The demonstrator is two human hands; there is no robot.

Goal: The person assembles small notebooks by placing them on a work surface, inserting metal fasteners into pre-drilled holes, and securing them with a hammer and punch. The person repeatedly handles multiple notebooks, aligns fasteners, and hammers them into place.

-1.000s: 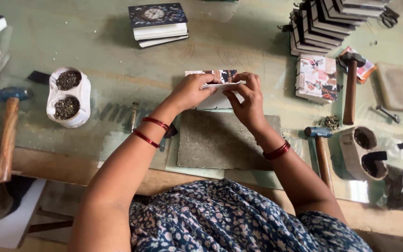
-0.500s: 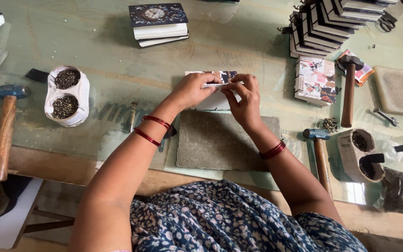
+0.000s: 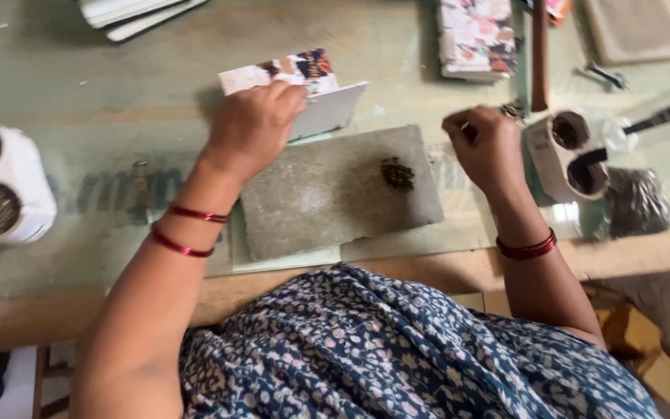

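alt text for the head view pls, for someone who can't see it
A person's left hand holds a small patterned booklet on a green table while the right hand hovers closed beside a white two-hole holder. Between the hands lies a grey pad with a small dark clump on it.
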